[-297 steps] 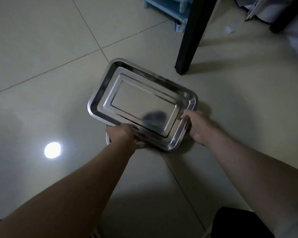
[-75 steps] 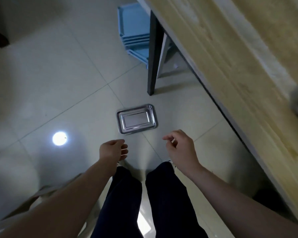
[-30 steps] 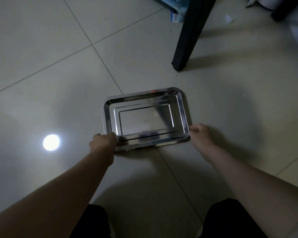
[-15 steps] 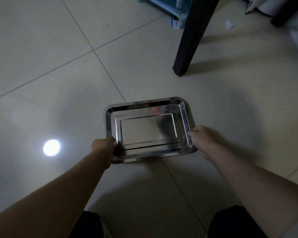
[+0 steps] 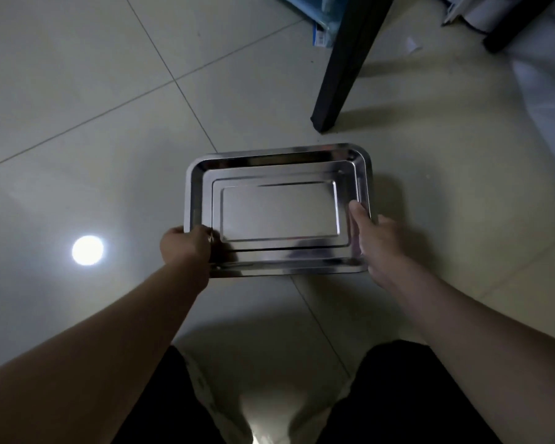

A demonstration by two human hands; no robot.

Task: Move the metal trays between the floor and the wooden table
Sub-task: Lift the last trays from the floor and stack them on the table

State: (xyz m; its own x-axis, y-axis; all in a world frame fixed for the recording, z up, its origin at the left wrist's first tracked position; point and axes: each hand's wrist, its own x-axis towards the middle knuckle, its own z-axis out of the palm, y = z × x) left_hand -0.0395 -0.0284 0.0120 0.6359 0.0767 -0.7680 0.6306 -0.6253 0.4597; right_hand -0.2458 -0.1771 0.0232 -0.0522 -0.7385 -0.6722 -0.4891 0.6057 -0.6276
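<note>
Lifted since half a second ago, my empty metal tray [image 5: 279, 211] hangs above the floor [image 5: 77, 91]; left hand [image 5: 186, 248] and right hand [image 5: 377, 241] clamped on its short rims.

one metal tray [image 5: 279, 216] is in sight, over the tiled floor [image 5: 77, 75]. two bare hands are on it: the left hand [image 5: 186, 248] at its near left corner and the right hand [image 5: 377, 241] at its right edge. two dark table legs show, one [image 5: 340, 68] just beyond the tray's far right corner and a second [image 5: 507, 30] at the floor's far right. one round bright light spot [image 5: 87, 250] lies on the floor to the left.
</note>
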